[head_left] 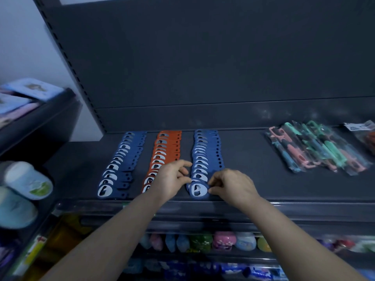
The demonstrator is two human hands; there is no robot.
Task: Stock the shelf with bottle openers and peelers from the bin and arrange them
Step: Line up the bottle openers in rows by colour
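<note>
Three overlapping rows of flat bottle openers lie on the dark shelf (263,185): a blue row (121,163) on the left, an orange row (164,151) in the middle, a second blue row (206,155) on the right. My left hand (172,179) and my right hand (231,185) flank the front of that right blue row. Their fingertips pinch the edges of the frontmost blue opener (197,190) near the shelf's front edge. A pile of bagged peelers (318,147) in pink, teal and green lies at the right.
The shelf's dark back panel (203,67) rises behind the rows. Another packet (365,134) sits at the far right. Pale round containers (28,179) stand on a side unit to the left. Lower shelves hold colourful small goods (223,240).
</note>
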